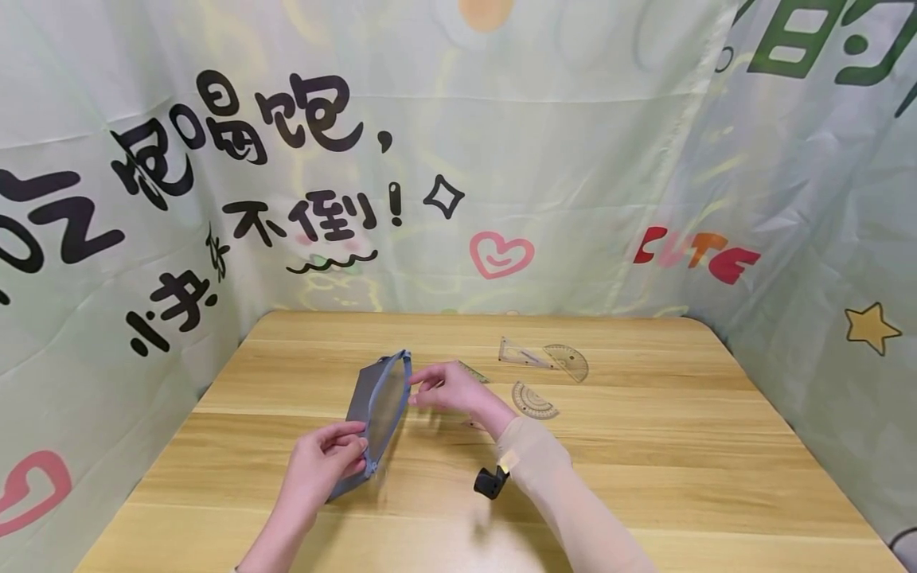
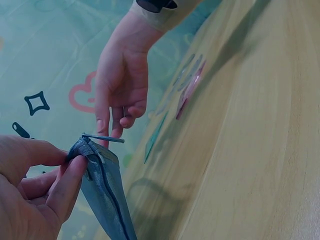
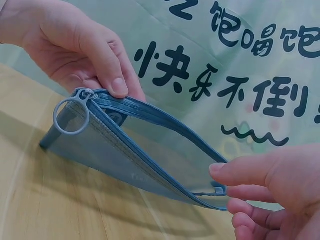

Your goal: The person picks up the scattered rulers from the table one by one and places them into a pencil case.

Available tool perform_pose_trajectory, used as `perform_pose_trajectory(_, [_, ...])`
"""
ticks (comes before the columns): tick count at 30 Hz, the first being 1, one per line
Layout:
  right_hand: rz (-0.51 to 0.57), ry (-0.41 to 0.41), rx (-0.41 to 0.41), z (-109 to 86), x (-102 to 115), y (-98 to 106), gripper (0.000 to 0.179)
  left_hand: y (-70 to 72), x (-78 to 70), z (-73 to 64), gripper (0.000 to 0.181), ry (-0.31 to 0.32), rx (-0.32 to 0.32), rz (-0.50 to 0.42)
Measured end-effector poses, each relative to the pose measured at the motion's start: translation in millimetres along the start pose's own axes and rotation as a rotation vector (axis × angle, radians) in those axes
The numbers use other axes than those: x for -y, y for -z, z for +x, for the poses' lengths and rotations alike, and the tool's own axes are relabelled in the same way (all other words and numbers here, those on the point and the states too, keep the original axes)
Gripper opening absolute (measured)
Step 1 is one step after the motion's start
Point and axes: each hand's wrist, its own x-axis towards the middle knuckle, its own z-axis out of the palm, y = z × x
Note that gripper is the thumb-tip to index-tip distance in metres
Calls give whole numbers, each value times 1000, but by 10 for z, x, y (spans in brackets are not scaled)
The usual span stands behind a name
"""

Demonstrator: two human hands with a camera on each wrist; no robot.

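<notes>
Pouch (image 1: 389,400) stands tilted between the two hands, its mouth gaping; whether its base meets the surface (image 1: 688,446) I cannot tell. Opening looks done: the zip (image 3: 131,141) is parted along the mouth, its ring (image 3: 55,116) hanging at the end by the left grip (image 1: 328,458). That grip is pressed together, thumb and fingers pinching the rim. At the far end the right grip (image 1: 458,390) is loosely bent, thumb apart from the fingers; its thumb tip seems to touch the rim, with no firm hold visible. Beyond, a set square (image 1: 519,354), far protractor (image 1: 568,362), near protractor (image 1: 534,401) and green piece (image 1: 474,372) lie outside the pouch. Judged from that, only the opening can be called finished; the zip is not closed.
</notes>
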Motion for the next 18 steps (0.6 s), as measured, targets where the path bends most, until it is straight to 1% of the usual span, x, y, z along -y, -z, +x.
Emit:
perform_pose_trajectory(3, [14,3,-9,-7,-10,10,40,5,11,11,30,1,2,-1])
perform_pose_trajectory(8, [6,9,-22,-12,-26,26,40,14,18,14,30,3,7,-3])
perform_pose_trajectory(12, [1,11,-25,-22,-33,46,43,18,18,7,30,10,4,-3])
perform_pose_trajectory(18, [-14,26,-29,-36,-59,93,45,19,18,13,30,4,8,-5])
